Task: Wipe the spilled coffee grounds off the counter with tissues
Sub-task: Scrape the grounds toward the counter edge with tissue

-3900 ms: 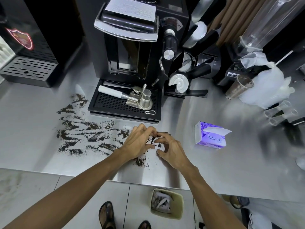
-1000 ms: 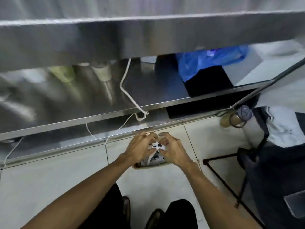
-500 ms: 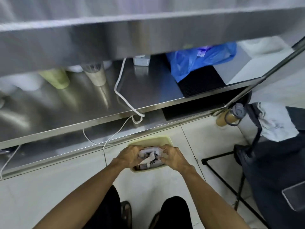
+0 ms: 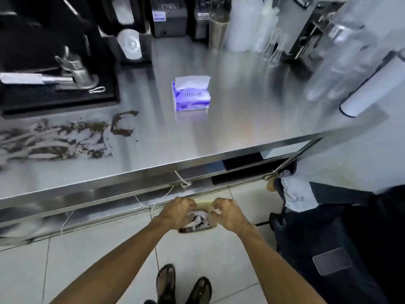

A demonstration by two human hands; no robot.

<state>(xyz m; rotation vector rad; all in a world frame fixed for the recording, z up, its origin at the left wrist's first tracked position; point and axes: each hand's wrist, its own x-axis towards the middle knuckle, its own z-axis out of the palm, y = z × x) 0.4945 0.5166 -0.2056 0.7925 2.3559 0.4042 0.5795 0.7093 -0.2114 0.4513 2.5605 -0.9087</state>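
Dark coffee grounds (image 4: 65, 137) lie smeared over the left part of the steel counter (image 4: 230, 132). A purple tissue pack (image 4: 191, 94) stands mid-counter with a sheet sticking up. Down on the floor, a small yellowish bin (image 4: 197, 230) holds a crumpled, stained tissue (image 4: 199, 218). My left hand (image 4: 177, 212) and my right hand (image 4: 229, 216) hover just over the bin, a little apart, fingers curled and loose. Neither hand grips the tissue, which rests in the bin between them.
A black espresso machine's drip tray (image 4: 54, 95) with a metal portafilter (image 4: 72, 71) borders the grounds. Blurred bottles and cups crowd the counter's back right, beside a white roll (image 4: 372, 84). A dark bag (image 4: 328, 249) stands on the floor at right. A white cable (image 4: 184, 183) hangs under the counter.
The stained tissue went from the counter down into the bin. Since half a second ago my hands have let go and parted slightly, and my view has lifted back to the counter.
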